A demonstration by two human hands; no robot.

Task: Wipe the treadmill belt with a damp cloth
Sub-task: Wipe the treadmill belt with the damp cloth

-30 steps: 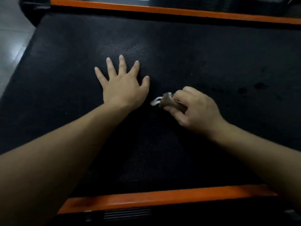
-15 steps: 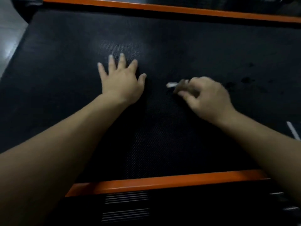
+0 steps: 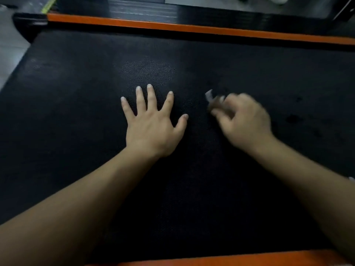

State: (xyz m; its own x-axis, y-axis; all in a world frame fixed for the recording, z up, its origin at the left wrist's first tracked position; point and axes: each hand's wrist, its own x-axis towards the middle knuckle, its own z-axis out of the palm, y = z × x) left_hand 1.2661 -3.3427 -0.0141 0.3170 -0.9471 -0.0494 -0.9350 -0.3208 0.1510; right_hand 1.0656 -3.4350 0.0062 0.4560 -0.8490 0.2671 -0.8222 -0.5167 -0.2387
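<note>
The cloth [image 3: 212, 101] is a small, crumpled wad, brownish with a pale corner poking out. We find it bunched in the curled fingers of the right hand [image 3: 244, 121] and lying on the treadmill belt [image 3: 192, 189], out beyond that hand's knuckles. A second ago it sat tucked in close by the left thumb. Now it is level with the left hand's fingers and apart from them, and the right hand is smeared with motion blur, so we judge that a scrubbing stroke is under way, going outward across the belt. The left hand [image 3: 153, 129] has not shifted on the belt: its palm is down, its fingers are splayed wide and straight, and it holds nothing, so we take it to be bracing. The belt is matte black with a fine dimpled weave that shows best in a paler patch [image 3: 148, 72] beyond the left fingertips. Several dark spots [image 3: 294, 119] lie to the right of the wiping hand. We cannot tell whether they are damp marks or dirt, but we judge that side still wants passes. Smooth orange rails edge the belt on the far side [image 3: 192, 28] and the near side [image 3: 211, 260]. A ribbed black deck [image 3: 144, 8] lies past the far rail, and grey floor [image 3: 11, 48] shows at the left.
</note>
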